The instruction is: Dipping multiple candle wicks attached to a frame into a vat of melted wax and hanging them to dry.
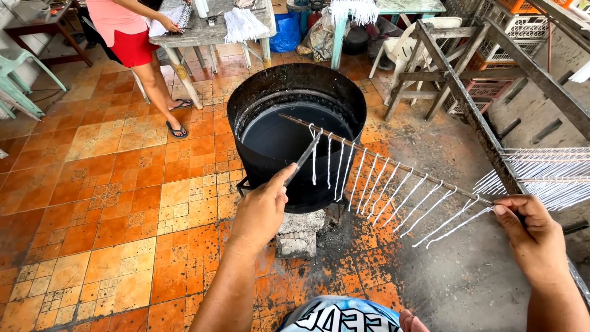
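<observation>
Strings (393, 190), thin and white, hang in a row from a long rod (381, 161) that reaches out over a big black pot (295, 132) of dark liquid. The right hand (531, 237) is closed around the rod's near end. The left hand (261, 212) pinches a thin stick (305, 157), touching the far strings. The pot sits on a grey block (299, 233) on orange tiles (123, 203). Another person (132, 43) stands by a table (209, 31).

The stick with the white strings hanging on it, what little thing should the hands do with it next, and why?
Probably slide the rod further over the black pot. Only the first few white strings hang above the dark liquid; the others dangle past the rim over the floor. The right hand grips the rod's end, and the left hand steadies it with a thin tool.
</observation>
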